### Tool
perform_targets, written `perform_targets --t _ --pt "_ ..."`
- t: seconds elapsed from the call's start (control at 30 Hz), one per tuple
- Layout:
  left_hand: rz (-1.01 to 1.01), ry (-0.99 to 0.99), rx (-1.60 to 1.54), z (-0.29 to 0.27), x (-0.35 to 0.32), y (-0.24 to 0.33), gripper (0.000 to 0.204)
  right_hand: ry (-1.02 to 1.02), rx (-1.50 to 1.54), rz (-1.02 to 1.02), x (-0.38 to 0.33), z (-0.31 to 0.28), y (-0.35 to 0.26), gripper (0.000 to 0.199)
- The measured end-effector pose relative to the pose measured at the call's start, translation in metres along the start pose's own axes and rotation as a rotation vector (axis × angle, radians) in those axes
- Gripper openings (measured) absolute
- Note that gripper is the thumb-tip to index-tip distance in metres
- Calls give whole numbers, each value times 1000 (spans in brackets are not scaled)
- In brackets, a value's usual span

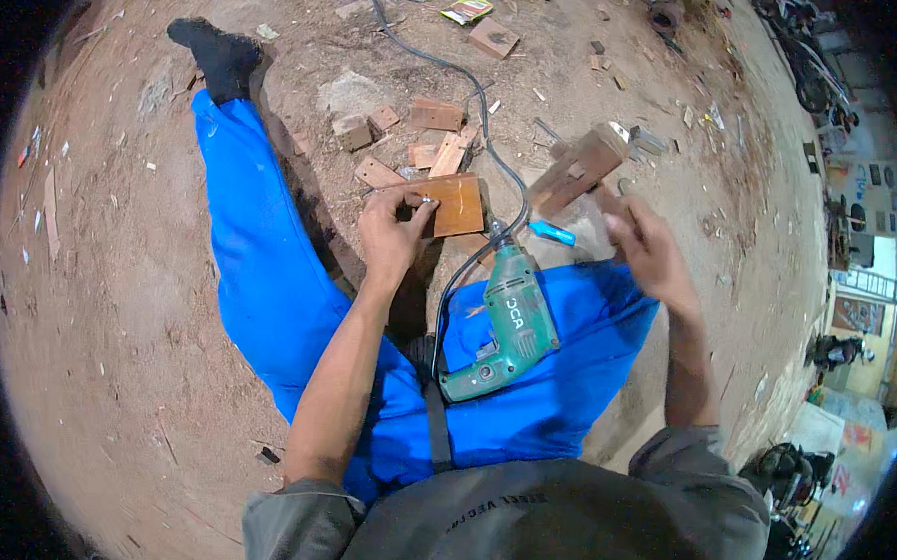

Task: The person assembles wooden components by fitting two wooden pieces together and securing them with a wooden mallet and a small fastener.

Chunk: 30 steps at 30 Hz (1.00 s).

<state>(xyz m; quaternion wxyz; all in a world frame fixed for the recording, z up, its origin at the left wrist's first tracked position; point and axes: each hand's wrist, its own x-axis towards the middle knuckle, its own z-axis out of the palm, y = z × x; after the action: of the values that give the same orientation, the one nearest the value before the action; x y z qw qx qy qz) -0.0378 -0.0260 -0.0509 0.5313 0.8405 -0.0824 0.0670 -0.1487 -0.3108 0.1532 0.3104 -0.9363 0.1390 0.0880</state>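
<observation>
My left hand (389,227) pinches a small pale piece (427,201), too small to name, against the face of a reddish-brown wooden block (459,206). Thumb and forefinger are pressed together there. In my right hand (648,247) is the handle of a wooden mallet, fingers wrapped round it. Its thick rectangular mallet head (578,173) is raised to the right of the block, apart from it. A green power drill (515,323) lies across my lap, its chuck toward the block. A small bright blue object (553,233) sits between the drill and the mallet.
Several wooden offcuts (437,114) lie on the dirt floor beyond the block. The drill's dark cord (458,68) runs over the ground and loops beside the block. A yellow packet (466,9) lies farther off. My blue-trousered leg (262,202) stretches out at left.
</observation>
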Motion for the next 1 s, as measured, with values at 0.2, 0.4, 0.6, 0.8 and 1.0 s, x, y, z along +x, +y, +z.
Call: perform_targets --t 0.2,0.4,0.6,0.8,1.0 --pt "-48 -53 26 -1 1 4 21 220 244 -226 -10 112 -47 29" --pt "35 6 4 7 2 7 16 291 155 -163 3 142 -54 20" --pt "87 74 -76 4 -1 2 15 291 -22 -265 7 150 -57 20" --pt "68 24 -48 5 0 -1 15 325 88 -321 1 169 -47 29" --pt "43 50 -65 4 -3 2 14 333 27 -235 3 169 -52 30"
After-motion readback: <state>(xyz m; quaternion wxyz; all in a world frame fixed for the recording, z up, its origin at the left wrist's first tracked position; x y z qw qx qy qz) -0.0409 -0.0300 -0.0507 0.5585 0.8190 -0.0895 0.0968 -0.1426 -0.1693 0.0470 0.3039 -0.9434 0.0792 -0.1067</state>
